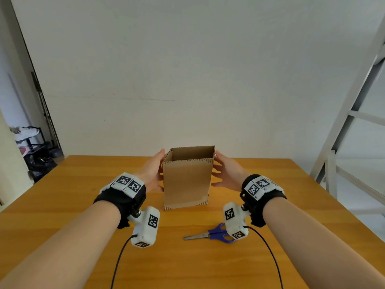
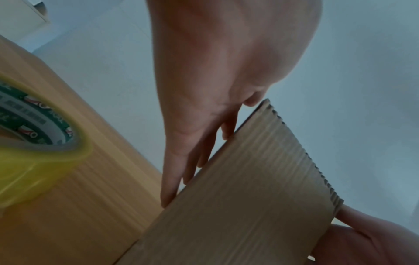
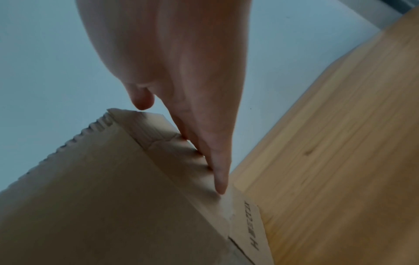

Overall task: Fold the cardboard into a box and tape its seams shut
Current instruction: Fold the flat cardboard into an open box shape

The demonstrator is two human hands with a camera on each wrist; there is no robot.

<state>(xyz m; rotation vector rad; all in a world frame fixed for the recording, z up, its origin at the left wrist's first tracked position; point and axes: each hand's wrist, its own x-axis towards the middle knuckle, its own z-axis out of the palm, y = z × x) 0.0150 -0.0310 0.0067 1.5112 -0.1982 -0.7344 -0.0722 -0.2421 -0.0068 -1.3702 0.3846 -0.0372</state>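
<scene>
A brown cardboard box point(image 1: 187, 180) stands upright on the wooden table point(image 1: 83, 174), its top open with no flaps showing. My left hand point(image 1: 153, 171) lies flat against the box's left wall point(image 2: 249, 188), fingers point(image 2: 179, 157) straight. My right hand point(image 1: 226, 172) presses straight fingers point(image 3: 211, 152) on the right wall point(image 3: 181, 161). Clear tape shows along the box's lower edge point(image 3: 229, 224) in the right wrist view. A roll of tape point(image 2: 34, 122) in a yellow dispenser sits on the table to the left, seen only in the left wrist view.
Blue-handled scissors point(image 1: 210, 234) lie on the table in front of the box, partly under my right wrist camera. A white wall stands behind the table. A white ladder frame point(image 1: 350, 113) rises at the right, a dark shelf point(image 1: 35, 147) at the far left.
</scene>
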